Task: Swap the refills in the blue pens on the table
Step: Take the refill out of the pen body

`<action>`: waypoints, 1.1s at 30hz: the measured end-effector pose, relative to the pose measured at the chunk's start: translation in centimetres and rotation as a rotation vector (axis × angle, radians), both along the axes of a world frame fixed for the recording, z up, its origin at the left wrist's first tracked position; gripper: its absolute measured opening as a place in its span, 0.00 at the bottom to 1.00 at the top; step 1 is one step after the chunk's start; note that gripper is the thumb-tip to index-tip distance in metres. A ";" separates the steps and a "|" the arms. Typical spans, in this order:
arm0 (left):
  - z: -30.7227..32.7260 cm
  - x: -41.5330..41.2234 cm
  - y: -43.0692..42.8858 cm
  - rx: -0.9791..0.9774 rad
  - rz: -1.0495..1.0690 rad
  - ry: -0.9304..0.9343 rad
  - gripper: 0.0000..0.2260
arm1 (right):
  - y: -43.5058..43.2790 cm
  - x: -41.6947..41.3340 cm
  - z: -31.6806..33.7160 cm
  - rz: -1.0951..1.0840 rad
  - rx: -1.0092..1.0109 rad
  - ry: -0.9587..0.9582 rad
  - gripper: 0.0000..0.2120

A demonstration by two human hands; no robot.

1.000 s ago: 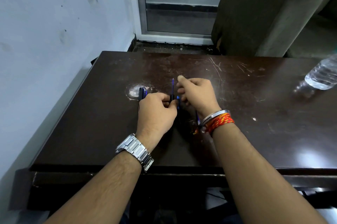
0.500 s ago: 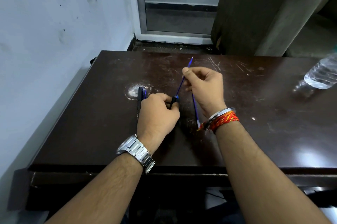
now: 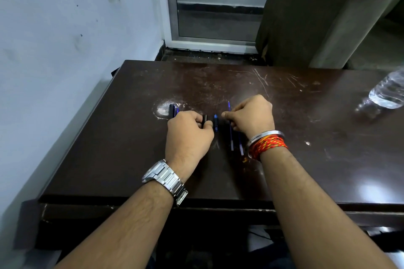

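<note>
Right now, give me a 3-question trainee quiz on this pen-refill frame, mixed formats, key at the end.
1. True or false: the left hand has its grip closed on a dark pen barrel.
2. Multiple choice: the thin blue refill at the right hand points
A. away from the person, tip past the fingers
B. straight up off the table
C. toward the water bottle
3. Fill in: the water bottle lies at the table's far ____ edge.

Key: 1 true; 2 A; 3 right
</note>
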State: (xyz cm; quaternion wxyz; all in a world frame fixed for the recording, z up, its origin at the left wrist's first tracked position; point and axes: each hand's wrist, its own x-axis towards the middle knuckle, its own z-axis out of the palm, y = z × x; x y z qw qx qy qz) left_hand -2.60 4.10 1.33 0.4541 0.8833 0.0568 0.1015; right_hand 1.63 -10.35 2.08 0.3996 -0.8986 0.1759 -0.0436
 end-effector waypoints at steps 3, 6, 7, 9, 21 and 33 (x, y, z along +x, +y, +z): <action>-0.1 0.1 0.0 -0.014 0.002 0.006 0.12 | -0.1 0.1 -0.1 -0.021 -0.023 0.030 0.13; -0.1 0.1 0.0 -0.030 -0.004 0.012 0.13 | -0.2 0.1 -0.1 -0.020 -0.049 0.042 0.14; -0.1 0.1 0.0 -0.033 -0.007 0.015 0.13 | -0.3 0.1 -0.1 -0.020 -0.062 0.039 0.14; -0.2 0.1 -0.1 -0.035 -0.007 0.021 0.13 | -0.3 0.0 0.0 -0.033 -0.086 0.005 0.12; 0.5 0.2 0.3 0.066 0.002 0.050 0.09 | 1.1 -0.5 0.1 0.054 -0.047 -0.254 0.07; 0.5 1.6 3.2 0.376 0.136 0.167 0.08 | 2.6 -0.6 -0.6 0.177 -0.105 -0.271 0.05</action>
